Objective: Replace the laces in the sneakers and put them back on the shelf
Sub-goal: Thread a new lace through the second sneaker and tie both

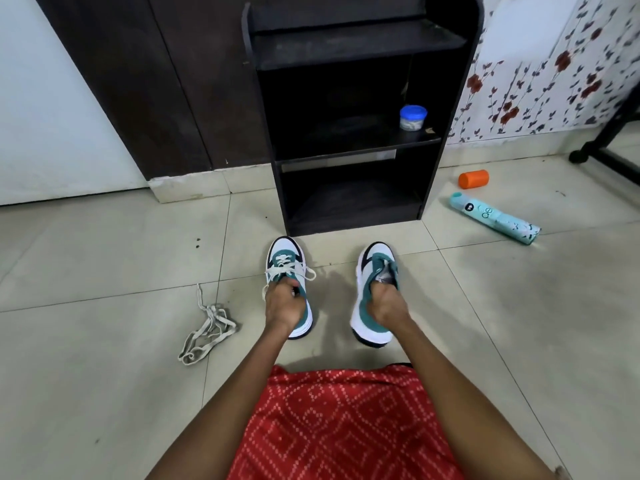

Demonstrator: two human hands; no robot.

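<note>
Two white and teal sneakers stand on the tiled floor in front of a black shelf unit (349, 154), toes toward it. The left sneaker (284, 258) carries a white lace tied over its tongue. My left hand (284, 301) grips this shoe at its opening. The right sneaker (375, 261) shows no lace that I can make out. My right hand (382, 304) grips its collar, fingers tucked inside. A loose off-white lace (207, 327) lies in a heap on the floor to the left of the shoes.
A small blue-lidded jar (412, 117) sits on the shelf unit's middle board. An orange cylinder (473, 178) and a teal spray can (495, 218) lie on the floor to the right. A black furniture leg (602, 147) stands at far right. My red patterned garment (339, 427) fills the foreground.
</note>
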